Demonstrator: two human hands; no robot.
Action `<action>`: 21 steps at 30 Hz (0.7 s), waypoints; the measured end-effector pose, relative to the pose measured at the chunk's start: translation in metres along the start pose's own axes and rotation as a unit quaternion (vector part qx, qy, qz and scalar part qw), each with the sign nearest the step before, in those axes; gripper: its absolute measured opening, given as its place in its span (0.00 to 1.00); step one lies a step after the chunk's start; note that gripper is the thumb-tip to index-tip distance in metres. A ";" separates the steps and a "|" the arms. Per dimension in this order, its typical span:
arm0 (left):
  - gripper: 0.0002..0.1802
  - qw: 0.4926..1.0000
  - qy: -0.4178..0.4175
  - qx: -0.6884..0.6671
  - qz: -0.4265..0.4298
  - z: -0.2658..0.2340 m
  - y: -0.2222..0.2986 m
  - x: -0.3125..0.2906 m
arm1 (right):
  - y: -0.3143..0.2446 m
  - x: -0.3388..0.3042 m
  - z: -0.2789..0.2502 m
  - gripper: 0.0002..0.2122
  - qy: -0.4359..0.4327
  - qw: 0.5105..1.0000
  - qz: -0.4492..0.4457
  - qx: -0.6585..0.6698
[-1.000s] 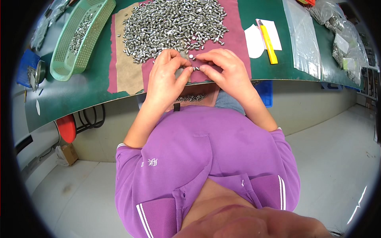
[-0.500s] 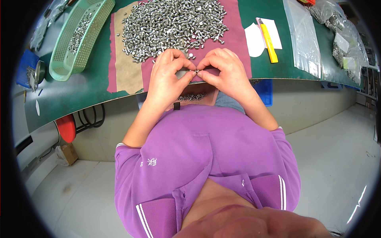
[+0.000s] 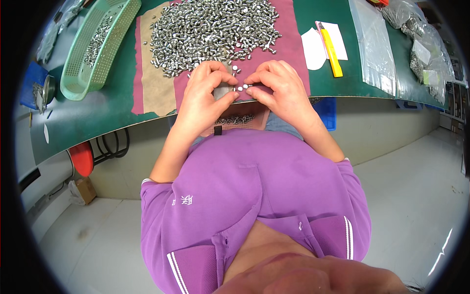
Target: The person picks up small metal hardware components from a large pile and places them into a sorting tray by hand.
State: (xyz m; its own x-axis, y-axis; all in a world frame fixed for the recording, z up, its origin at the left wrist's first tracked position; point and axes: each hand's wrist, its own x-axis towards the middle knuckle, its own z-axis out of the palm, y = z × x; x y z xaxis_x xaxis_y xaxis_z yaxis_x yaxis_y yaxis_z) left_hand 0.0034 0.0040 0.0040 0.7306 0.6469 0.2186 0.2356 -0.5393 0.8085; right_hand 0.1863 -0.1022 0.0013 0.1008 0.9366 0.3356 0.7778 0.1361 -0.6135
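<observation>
My left hand (image 3: 208, 90) pinches a small round-headed metal stud (image 3: 240, 88) between thumb and fingertips at the table's near edge. Right beside it, my right hand (image 3: 276, 85) grips a second metal stud (image 3: 246, 86) in the same way. Both flat, bright heads face each other, close together; I cannot tell whether they touch. Just beyond my fingers, a large pile of similar metal studs (image 3: 210, 34) covers a maroon and tan cloth (image 3: 159, 93). One or two loose studs (image 3: 235, 68) lie between the pile and my hands.
A pale green perforated basket (image 3: 73, 81) with more studs stands at the left. On the right lie a yellow utility knife (image 3: 333, 54), white paper and clear plastic bags (image 3: 374, 49). Below the table edge, a pink basket (image 3: 262, 120) holding metal pieces sits by my lap, near a blue bin (image 3: 328, 115).
My hands have drawn slightly apart. The stud heads, mostly hidden between my fingertips before, now show as two separate bright discs.
</observation>
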 end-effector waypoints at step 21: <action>0.06 0.996 0.013 0.062 0.060 -0.002 -0.009 -0.003 | -0.003 0.003 -0.006 0.15 -0.017 1.000 -0.025 -0.009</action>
State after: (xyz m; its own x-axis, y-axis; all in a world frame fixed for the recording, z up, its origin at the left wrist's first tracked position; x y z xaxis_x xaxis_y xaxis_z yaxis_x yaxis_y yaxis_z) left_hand -0.0019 0.0079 -0.0033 0.7413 0.5868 0.3259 0.2258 -0.6753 0.7022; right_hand 0.1875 -0.1013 0.0087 0.0417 0.9392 0.3408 0.7922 0.1768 -0.5840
